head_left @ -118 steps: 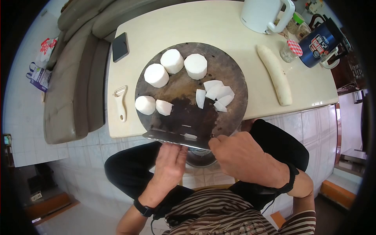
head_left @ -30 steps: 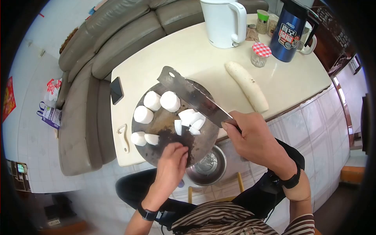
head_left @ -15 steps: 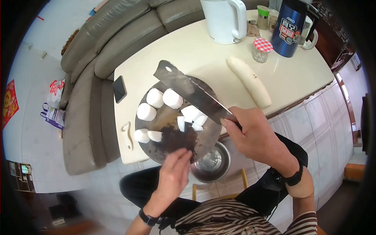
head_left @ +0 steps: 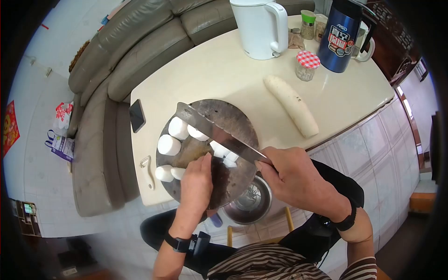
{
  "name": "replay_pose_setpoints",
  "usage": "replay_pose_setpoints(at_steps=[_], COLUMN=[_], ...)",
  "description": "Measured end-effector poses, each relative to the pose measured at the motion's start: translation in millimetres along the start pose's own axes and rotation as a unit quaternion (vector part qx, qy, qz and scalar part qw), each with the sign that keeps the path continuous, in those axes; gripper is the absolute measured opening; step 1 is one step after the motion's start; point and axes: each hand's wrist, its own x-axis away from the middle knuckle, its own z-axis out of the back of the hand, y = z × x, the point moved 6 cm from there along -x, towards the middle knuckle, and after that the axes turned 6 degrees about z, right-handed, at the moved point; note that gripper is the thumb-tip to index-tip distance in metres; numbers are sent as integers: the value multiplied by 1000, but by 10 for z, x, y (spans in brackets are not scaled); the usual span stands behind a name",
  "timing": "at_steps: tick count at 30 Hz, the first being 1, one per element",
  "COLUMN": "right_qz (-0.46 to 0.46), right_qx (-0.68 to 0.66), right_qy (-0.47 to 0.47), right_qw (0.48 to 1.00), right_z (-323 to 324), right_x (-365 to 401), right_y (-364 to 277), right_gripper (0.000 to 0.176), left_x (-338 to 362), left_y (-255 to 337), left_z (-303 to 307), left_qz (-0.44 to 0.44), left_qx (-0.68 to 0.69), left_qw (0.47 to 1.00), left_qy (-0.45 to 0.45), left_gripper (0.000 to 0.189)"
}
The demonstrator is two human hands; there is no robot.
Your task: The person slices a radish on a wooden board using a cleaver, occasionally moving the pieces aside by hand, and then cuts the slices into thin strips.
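Observation:
My right hand (head_left: 296,179) is closed round the handle of a cleaver (head_left: 217,133), its blade stretched slantwise over the round dark chopping board (head_left: 233,112). Under and beside the blade lie small cut pieces of white radish (head_left: 230,160). Thick radish chunks (head_left: 169,145) stand along the board's left side, one partly behind the blade. My left hand (head_left: 198,179) is over the board's near part, fingers stretched out beside a smaller radish piece (head_left: 177,173) that it partly covers. Nothing shows in its fingers. A long peeled radish (head_left: 291,106) lies on the table right of the board.
The cream table (head_left: 186,70) also bears a phone (head_left: 137,115), a peeler (head_left: 148,172), a white kettle (head_left: 259,30), a checked-lid jar (head_left: 307,65) and a blue flask (head_left: 339,39). A metal bowl (head_left: 252,217) sits below the near edge. A grey sofa (head_left: 105,135) is at left.
My left hand has moved up and inward over the board, towards the radish pieces. The cleaver has come lower, its blade now over the cut pieces. The whole view has shifted slightly.

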Motion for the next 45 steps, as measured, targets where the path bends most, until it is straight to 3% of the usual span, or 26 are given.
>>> replay_pose_setpoints(at_steps=[3,5,9,13,17,32,35,37,42,43,45], right_qz=[7,44,74,117,167,159,152,149,172,162,160], right_qx=[9,18,47,97,172,207,236,238,233,218,205], right_qy=[-31,-69,-137,-231,-286,-343,-360,-357,-332,-338,-343], right_qw=[999,996,987,961,928,902,890,891,898,901,903], right_z=[-56,-197,-484,-734,-796,-989,-1016,-1108,-1320,-1293,-1250], right_x=[1,41,173,281,248,177,183,171,105,91,94], right_y=[-27,-20,-69,-179,-330,-354,-378,-411,-423,-368,-357], right_gripper=[14,15,13,14,23,22,20,19,17,22,28], left_x=[167,359,811,1008,1138,1251,1267,1217,1255,1256,1175], left_y=[-49,16,5,-49,-35,-70,-67,-52,-90,-127,-105], left_z=[198,327,338,292,140,70,64,100,63,53,98], left_qz=[3,-65,-101,-93,-45,-33,-41,-44,-10,20,-10], left_qx=[29,40,33,-8,50,111,101,82,122,144,119], left_qw=[1000,997,993,995,998,993,994,996,992,989,993], left_qy=[7,19,46,38,-13,-23,-25,-10,-23,-19,6], left_gripper=[37,38,36,37,27,43,41,18,21,21,20])
